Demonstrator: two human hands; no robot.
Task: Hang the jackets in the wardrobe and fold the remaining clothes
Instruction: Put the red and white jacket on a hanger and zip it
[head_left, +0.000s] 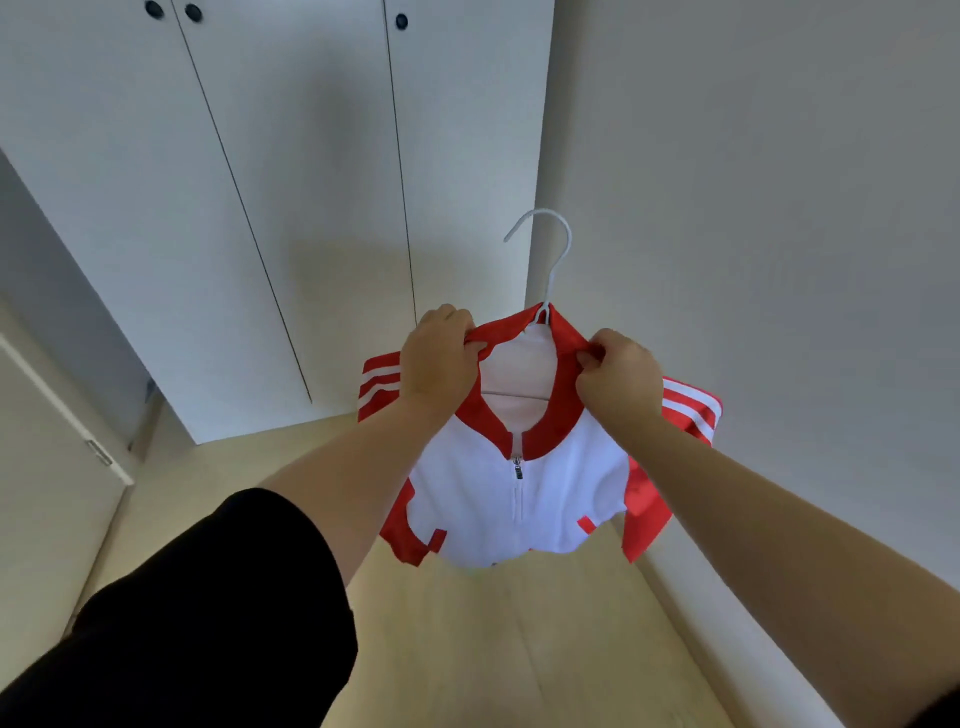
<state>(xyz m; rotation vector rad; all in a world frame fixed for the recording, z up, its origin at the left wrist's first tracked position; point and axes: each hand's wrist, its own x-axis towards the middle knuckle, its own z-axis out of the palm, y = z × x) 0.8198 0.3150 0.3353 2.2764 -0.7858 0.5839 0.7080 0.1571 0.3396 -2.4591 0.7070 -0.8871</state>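
Observation:
A small white jacket (519, 499) with a red collar, red sleeves and white stripes hangs in the air in front of me, zipped partway up. It sits on a white hanger (551, 260) whose hook sticks up above the collar. My left hand (439, 358) grips the left side of the red collar. My right hand (618, 376) pinches the right side of the collar. The white wardrobe (291, 208) stands just beyond, all its doors shut.
A plain white wall (753, 260) runs along the right. Light wooden floor (493, 649) lies below the jacket. A white door (47, 467) stands at the left edge. Black knobs sit high on the wardrobe doors.

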